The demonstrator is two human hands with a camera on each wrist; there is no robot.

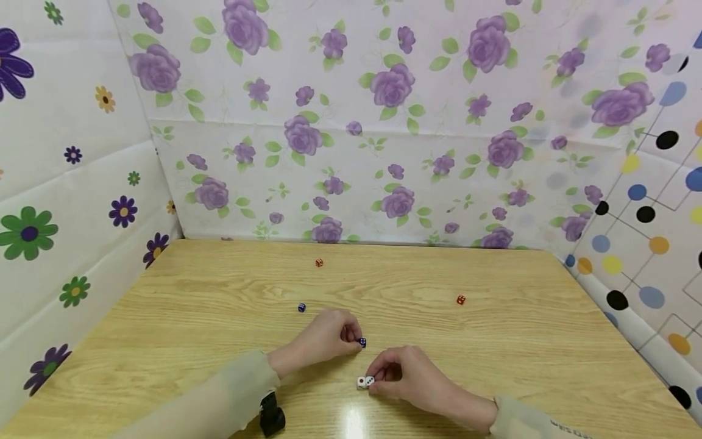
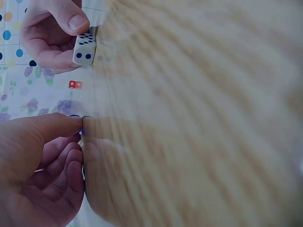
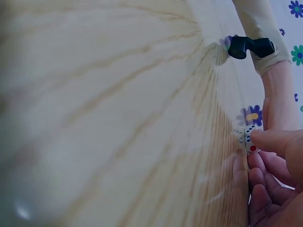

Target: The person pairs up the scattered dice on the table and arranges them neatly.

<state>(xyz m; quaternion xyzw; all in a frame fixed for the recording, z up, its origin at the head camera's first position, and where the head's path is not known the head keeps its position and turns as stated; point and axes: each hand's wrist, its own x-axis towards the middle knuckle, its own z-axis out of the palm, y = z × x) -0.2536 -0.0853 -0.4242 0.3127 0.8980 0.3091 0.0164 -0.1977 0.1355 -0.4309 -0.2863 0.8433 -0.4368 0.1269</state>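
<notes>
My left hand pinches a dark blue die against the tabletop, near the middle of the table. In the left wrist view the fingers hide most of that die. Closer to me and to the right, my right hand grips a white die between thumb and fingers. A second white die, with a red dot facing up, sits against its left side. In the right wrist view, white dice show at the fingertips, partly covered by the thumb.
Another blue die lies beyond my left hand. One red die is near the back edge, and a second red die lies to the right. Flowered and dotted cloths stand around the wooden table. A black wrist device is on my left sleeve.
</notes>
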